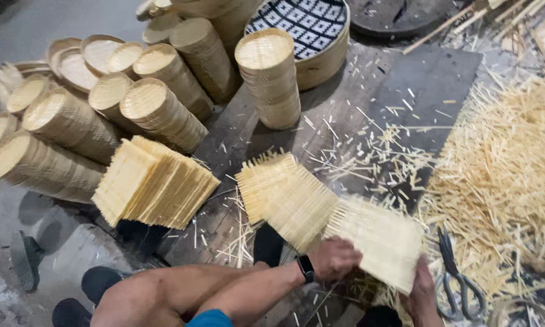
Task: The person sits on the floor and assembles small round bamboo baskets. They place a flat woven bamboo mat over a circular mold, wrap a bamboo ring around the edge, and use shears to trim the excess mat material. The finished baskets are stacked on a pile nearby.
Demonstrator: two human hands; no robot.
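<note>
My left hand, a dark watch on its wrist, presses on the near edge of a stack of square woven bamboo mats. From below, my right hand grips that stack's right corner. A second fanned stack of the same mats leans against it on the left, resting on a dark wooden board. Both hands are closed on the mats.
A third mat stack lies to the left. Rolls of round woven lids pile up behind it, one stack upright. A round basket with patterned cloth stands at the back. Scissors and bamboo trimmings lie right.
</note>
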